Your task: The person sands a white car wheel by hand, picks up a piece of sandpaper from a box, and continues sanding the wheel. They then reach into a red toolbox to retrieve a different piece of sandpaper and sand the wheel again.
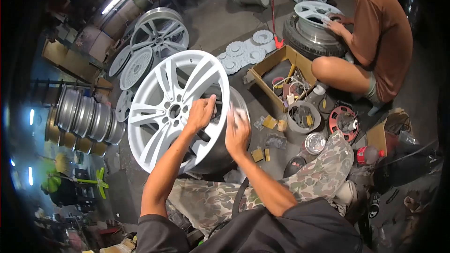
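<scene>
The white wheel rim [160, 110] beneath the left hand [200, 114] was seemingly being worked.
Left curled, hold unclear — right hand [238, 133] beside it blurred, grip untellable; next touch probably needed steadiness.

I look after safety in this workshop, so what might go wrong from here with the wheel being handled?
The white wheel sits tilted, so a push might tip it. The left hand is at an opening in its face, where fingers could get pinched if it shifts. The right hand, blurred beside the wheel's edge, might scrape its knuckles.
</scene>
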Demonstrator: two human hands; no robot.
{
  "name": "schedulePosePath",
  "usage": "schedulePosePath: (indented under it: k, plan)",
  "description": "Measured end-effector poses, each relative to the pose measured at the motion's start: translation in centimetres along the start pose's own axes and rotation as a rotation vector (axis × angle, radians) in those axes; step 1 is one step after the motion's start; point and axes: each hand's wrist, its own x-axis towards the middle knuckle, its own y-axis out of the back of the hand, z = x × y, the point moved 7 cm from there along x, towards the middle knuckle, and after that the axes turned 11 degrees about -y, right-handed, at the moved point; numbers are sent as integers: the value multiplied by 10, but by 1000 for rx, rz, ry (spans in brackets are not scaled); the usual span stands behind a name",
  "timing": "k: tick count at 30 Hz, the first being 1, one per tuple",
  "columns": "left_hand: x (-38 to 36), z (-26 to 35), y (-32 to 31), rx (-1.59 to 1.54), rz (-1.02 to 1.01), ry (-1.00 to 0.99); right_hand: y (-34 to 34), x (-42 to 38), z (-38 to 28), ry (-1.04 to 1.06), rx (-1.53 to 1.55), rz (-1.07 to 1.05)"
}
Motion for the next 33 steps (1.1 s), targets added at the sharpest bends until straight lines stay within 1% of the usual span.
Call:
schedulePosePath:
  k: [2,4,6,8,11,12,14,15,16,18,20,23,25,26,28,30,32,33]
  plan:
    - [4,-5,-1,9,-9,-21,9,-18,-8,159,-25,10]
    - [0,0,-1,7,3,-19,7,-5,-9,102,-91,-21]
    - [-3,-4,-4,1,-10,11,2,21,-7,41,-35,-55]
    - [1,-5,-3,4,-15,1,4,16,-14,56,-36,-56]
    - [3,7,2,13,-22,-19,12,-18,-18,144,-28,-43]
    - [0,5,-1,17,-33,-14,12,-12,-20,138,-34,-46]
    - [1,-2,-4,25,-42,29,6,13,-19,10,-46,-63]
    - [1,-3,-5,21,-41,32,1,24,-15,-18,-67,-76]
    - [0,-4,-4,21,-40,31,1,16,-14,-17,-66,-81]
    - [0,-2,-2,29,-38,24,6,-6,-16,37,-53,-62]
    - [2,0,-4,32,-51,26,11,-23,-21,138,4,-21]
    - [0,-5,-5,29,-53,48,0,15,-14,30,-25,5]
    - [-3,-5,-6,29,-45,27,2,10,-18,42,-42,-11]
    - [0,-2,-4,29,-34,-4,3,8,-23,64,-59,-20]
    - [4,0,-2,46,-54,14,10,-18,-29,194,-74,17]
    - [2,-1,-5,39,-62,4,7,-6,-25,169,-82,-1]
    - [-3,-7,-8,28,-53,30,-3,24,-17,-62,-36,-36]
    - [-4,-7,-8,20,-53,53,-6,24,-17,-32,-38,-14]
